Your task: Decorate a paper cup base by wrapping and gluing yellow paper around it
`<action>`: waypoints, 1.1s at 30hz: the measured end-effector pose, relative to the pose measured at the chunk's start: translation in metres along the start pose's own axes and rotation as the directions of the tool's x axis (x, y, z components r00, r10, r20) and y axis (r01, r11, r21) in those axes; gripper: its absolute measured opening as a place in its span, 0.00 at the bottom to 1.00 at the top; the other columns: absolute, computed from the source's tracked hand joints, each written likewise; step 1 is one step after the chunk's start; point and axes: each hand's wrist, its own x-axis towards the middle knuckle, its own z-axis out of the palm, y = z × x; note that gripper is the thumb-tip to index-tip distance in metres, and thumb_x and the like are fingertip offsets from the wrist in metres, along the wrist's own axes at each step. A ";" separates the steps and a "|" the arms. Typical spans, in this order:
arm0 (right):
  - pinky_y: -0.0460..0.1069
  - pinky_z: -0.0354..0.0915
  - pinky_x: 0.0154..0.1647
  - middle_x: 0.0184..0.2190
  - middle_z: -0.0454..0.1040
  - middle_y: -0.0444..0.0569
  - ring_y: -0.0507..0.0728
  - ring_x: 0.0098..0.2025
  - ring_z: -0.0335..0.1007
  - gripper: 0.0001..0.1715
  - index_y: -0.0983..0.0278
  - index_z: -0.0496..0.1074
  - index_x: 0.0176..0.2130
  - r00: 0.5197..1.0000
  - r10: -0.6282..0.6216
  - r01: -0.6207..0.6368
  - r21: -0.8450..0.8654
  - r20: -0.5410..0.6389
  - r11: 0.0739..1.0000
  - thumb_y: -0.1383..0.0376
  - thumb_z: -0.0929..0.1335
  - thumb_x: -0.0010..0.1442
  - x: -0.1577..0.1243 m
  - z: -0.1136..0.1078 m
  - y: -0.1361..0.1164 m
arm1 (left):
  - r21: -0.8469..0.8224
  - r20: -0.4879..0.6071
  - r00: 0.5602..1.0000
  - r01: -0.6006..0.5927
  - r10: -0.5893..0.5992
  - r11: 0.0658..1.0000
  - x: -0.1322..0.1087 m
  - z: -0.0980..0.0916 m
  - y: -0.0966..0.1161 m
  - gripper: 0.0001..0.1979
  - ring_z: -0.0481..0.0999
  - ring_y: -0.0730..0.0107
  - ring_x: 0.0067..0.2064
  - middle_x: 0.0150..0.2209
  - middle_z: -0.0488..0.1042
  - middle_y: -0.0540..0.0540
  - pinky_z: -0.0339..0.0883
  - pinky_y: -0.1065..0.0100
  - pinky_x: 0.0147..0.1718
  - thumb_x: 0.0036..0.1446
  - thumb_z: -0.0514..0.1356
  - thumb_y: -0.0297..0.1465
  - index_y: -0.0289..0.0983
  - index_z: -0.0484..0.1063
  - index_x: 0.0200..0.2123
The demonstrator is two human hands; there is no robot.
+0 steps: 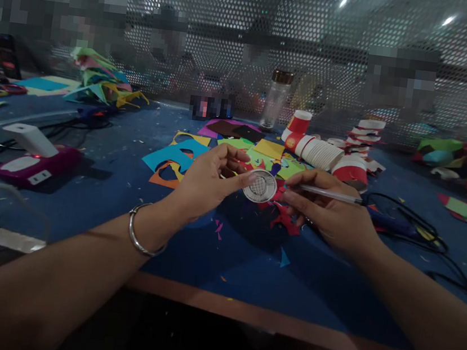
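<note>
My left hand (218, 179) pinches a small round white paper disc (261, 187) by its left edge. A dark criss-cross pattern covers the middle of the disc, and its rim is pale. Close to the disc's right side, my right hand (325, 206) grips a clear-barrelled pen (329, 194) between thumb and fingers. The pen points back to the right, and its writing tip is hidden by the fingers. Below and behind the hands lie red paper scraps (286, 221) and a blue sheet with cut-out holes (168, 155).
Paper cups (321, 153) lie and stand behind my right hand, near a clear bottle (275, 103). A purple power strip (34, 165) sits at left. A blue glue gun (393, 222) with a black cable lies at right. Perforated metal panel (220, 71) closes the back.
</note>
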 end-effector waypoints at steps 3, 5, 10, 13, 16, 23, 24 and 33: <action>0.48 0.65 0.20 0.23 0.73 0.41 0.51 0.19 0.67 0.13 0.61 0.73 0.38 1.000 -0.001 0.001 -0.092 0.003 0.996 0.57 0.75 0.57 0.000 -0.002 -0.002 | -0.022 -0.057 0.998 -0.006 0.005 1.000 0.002 0.001 0.001 0.16 0.74 0.73 0.35 0.34 0.75 0.51 0.69 0.67 0.37 0.52 0.72 0.30 0.36 0.71 0.42; 0.49 0.66 0.22 0.24 0.74 0.42 0.53 0.21 0.69 0.10 0.60 0.74 0.38 0.999 -0.033 0.039 -0.197 0.035 0.980 0.57 0.73 0.59 0.001 -0.003 -0.001 | -0.054 -0.093 0.996 0.002 -0.007 0.999 0.002 0.001 0.002 0.15 0.74 0.74 0.35 0.33 0.74 0.51 0.69 0.68 0.36 0.53 0.71 0.28 0.36 0.71 0.42; 0.50 0.71 0.34 0.33 0.81 0.48 0.56 0.33 0.77 0.06 0.61 0.75 0.39 0.958 -0.206 0.273 -0.421 0.198 0.865 0.61 0.69 0.65 -0.001 -0.007 0.004 | -0.110 -0.141 0.988 0.049 -0.064 0.993 0.003 0.001 0.004 0.15 0.73 0.75 0.35 0.33 0.74 0.52 0.69 0.69 0.36 0.53 0.71 0.26 0.35 0.71 0.42; 0.52 0.73 0.41 0.40 0.84 0.52 0.58 0.40 0.80 0.12 0.63 0.77 0.46 0.899 -0.232 0.409 -0.524 0.372 0.747 0.66 0.65 0.67 -0.002 -0.010 0.011 | -0.145 -0.131 0.984 0.106 -0.125 0.984 0.003 0.001 0.005 0.16 0.73 0.76 0.33 0.32 0.74 0.53 0.69 0.70 0.35 0.51 0.72 0.24 0.35 0.71 0.42; 0.55 0.75 0.46 0.44 0.84 0.55 0.61 0.45 0.81 0.18 0.64 0.79 0.49 0.852 -0.248 0.503 -0.587 0.462 0.634 0.70 0.63 0.66 -0.002 -0.013 0.018 | -0.198 -0.101 0.971 0.192 -0.214 0.961 0.004 0.002 0.007 0.19 0.74 0.76 0.33 0.32 0.76 0.53 0.68 0.71 0.34 0.47 0.73 0.21 0.34 0.72 0.41; 0.53 0.75 0.43 0.41 0.85 0.54 0.60 0.42 0.82 0.15 0.63 0.81 0.44 0.896 -0.267 0.433 -0.568 0.355 0.700 0.67 0.64 0.67 -0.001 -0.012 0.013 | -0.251 0.020 0.959 0.280 -0.284 0.927 0.001 0.005 0.006 0.14 0.76 0.75 0.35 0.36 0.77 0.51 0.69 0.70 0.36 0.50 0.71 0.24 0.34 0.74 0.41; 0.52 0.74 0.40 0.39 0.85 0.53 0.59 0.40 0.81 0.14 0.63 0.81 0.43 0.921 -0.258 0.384 -0.560 0.293 0.734 0.66 0.65 0.67 0.000 -0.011 0.011 | -0.243 0.048 0.959 0.281 -0.278 0.928 0.000 0.005 0.005 0.14 0.76 0.75 0.36 0.36 0.77 0.51 0.69 0.70 0.36 0.50 0.71 0.26 0.34 0.74 0.40; 0.47 0.62 0.25 0.26 0.79 0.44 0.51 0.23 0.66 0.15 0.61 0.78 0.33 0.993 -0.108 0.116 -0.350 0.042 0.930 0.55 0.68 0.66 0.004 -0.008 0.001 | -0.073 0.207 0.962 0.198 -0.179 0.978 -0.004 0.006 0.000 0.20 0.74 0.70 0.37 0.38 0.76 0.49 0.68 0.63 0.40 0.47 0.74 0.37 0.36 0.72 0.40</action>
